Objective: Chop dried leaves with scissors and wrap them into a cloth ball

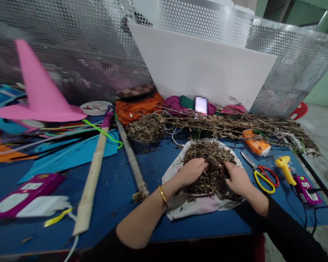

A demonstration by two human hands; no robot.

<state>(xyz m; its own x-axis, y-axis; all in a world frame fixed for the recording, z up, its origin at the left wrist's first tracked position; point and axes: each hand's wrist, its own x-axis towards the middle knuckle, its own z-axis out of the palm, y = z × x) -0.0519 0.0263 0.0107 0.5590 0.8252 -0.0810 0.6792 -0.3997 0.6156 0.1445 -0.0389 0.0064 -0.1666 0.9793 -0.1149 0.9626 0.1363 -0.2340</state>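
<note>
A heap of dried brown leaves (207, 153) lies on a white cloth (196, 207) on the blue table. My left hand (190, 171), with a gold bangle at the wrist, grips a clump of the leaves. My right hand (236, 178) holds dark-handled scissors (217, 164), whose blades point left toward the clump in my left hand. Whether the blades touch the leaves I cannot tell.
Red-and-yellow scissors (262, 174), a yellow glue gun (285, 168) and a purple power strip (307, 189) lie to the right. Dry twigs (235, 123) stretch across the back. A wooden stick (91, 182), a wrapped rod (131, 160), a pink cone (36, 87) and coloured paper lie to the left.
</note>
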